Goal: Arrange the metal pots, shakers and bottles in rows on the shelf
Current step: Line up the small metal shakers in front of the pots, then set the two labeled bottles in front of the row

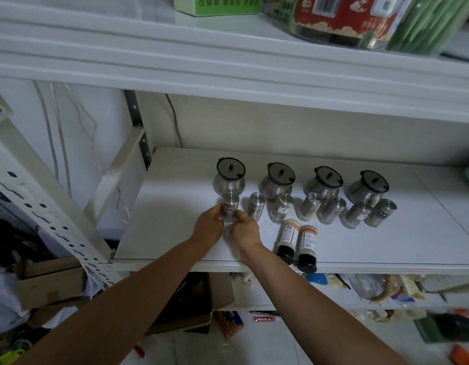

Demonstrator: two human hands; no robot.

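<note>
Several metal pots with dark lids stand in a back row on the white shelf [175, 233]; the leftmost pot [230, 177] is just behind my hands. In front of them runs a row of several metal shakers [330, 210]. My left hand [208, 227] and my right hand [245, 229] both grip the leftmost shaker [230, 210], which stands upright at the row's left end. Two bottles [297, 242] with black caps and orange-white labels lie side by side near the shelf's front edge, right of my right hand.
An upper shelf [228, 64] overhangs close above, carrying a green box [217, 5] and a clear bag [359, 19]. A perforated white upright [43, 212] stands at left. Cardboard boxes [51, 283] and clutter lie below the shelf.
</note>
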